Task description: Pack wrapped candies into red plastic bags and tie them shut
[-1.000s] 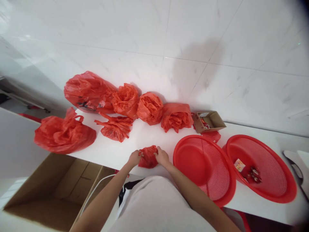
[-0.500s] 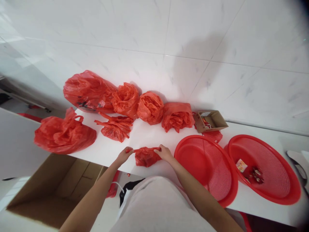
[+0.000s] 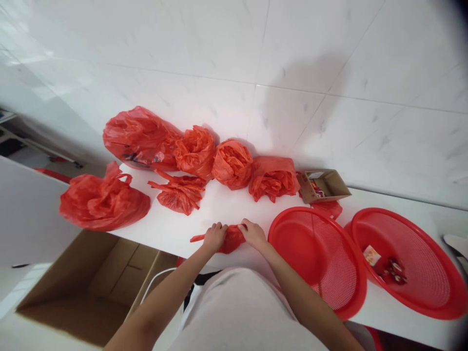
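Observation:
A small red plastic bag (image 3: 231, 240) lies on the white table (image 3: 204, 214) near its front edge. My left hand (image 3: 215, 237) is closed on the bag's left side, with one twisted handle sticking out to the left. My right hand (image 3: 253, 234) is closed on the bag's right side. Both hands press close together over the bag. What is inside the bag is hidden.
Several filled red bags (image 3: 232, 164) line the wall, and a larger one (image 3: 102, 201) lies at the left. Two red mesh baskets (image 3: 317, 257) (image 3: 413, 263) sit to the right, the far one holding small packets. A small cardboard box (image 3: 323, 185) stands behind them. An open carton (image 3: 95, 282) is below left.
My hands have come back together on the small bag after pulling its handles apart. The left handle now trails out to the left of my left hand.

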Demonstrator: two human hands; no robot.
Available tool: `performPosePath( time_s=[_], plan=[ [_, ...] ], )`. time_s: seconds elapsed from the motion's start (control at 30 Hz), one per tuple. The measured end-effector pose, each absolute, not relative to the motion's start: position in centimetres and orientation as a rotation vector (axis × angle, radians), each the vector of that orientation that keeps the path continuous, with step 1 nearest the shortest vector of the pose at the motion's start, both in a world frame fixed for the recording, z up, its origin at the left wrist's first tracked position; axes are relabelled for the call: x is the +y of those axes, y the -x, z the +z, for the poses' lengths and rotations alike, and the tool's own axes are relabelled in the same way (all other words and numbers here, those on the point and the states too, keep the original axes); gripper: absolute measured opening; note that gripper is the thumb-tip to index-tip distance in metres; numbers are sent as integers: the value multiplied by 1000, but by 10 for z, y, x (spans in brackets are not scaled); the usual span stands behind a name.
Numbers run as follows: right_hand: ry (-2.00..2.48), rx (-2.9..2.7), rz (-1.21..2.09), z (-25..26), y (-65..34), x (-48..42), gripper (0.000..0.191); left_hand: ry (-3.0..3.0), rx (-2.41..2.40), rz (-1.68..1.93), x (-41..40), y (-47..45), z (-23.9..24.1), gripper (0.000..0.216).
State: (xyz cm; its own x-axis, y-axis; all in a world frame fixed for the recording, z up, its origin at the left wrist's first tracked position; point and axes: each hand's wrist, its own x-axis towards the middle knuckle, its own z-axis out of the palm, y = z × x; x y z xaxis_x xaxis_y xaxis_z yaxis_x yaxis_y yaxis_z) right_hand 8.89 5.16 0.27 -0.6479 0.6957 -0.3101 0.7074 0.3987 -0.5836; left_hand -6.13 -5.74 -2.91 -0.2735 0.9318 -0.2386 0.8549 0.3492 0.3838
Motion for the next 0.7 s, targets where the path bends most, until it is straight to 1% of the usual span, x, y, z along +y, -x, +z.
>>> performPosePath(
  time_s=[0.1,0.2,0.37,0.5,0.7],
  plan=[
    [-1379,2601,-1142,4,-96,59,22,-1596,2153,198,-59,66,-29,31],
    [-1441,2577,-1213,4,-100,67,24,-1637,2089,187,-63,78,-17,35],
    [-1359,2592,-1386,5,-90,63,24,-1613,2061,120,-76,110,3,26],
    [-1292,2611,-1477,3,-88,52,16,-1540,2125,55,-95,155,17,26],
    [-1306,2592,-1533,-3,-110,48,17,-1385,2194,-60,-110,241,30,26]
  ],
)
